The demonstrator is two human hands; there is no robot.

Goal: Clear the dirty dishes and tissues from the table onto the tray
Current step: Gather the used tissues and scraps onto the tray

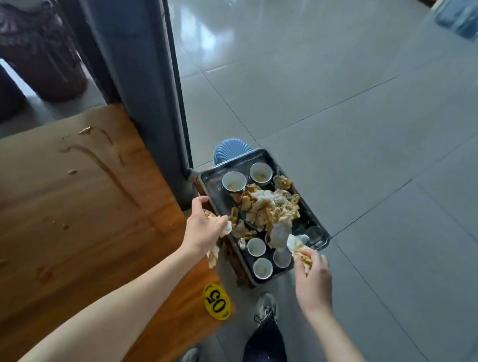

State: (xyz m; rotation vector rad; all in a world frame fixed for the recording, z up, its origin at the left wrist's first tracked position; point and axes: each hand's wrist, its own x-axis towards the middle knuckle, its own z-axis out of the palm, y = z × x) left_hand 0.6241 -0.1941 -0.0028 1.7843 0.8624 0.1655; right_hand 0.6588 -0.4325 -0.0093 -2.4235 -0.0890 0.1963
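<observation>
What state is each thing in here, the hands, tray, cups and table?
Table: smeared with spills and drops.
Tray: loaded, beside the table.
Cups: five, upright, dirty inside.
Tissue heap: crumpled, stained, piled mid-tray.
Left hand: grips stained tissues at the tray's edge.
Right hand: pinches a stained tissue over the tray's near corner.

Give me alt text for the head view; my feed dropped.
The left hand and right hand each grip soiled tissues at the edge of a dark tray by the corner of the wooden table. It holds five small used cups and a heap of crumpled tissues. Brown spills streak the table.
</observation>
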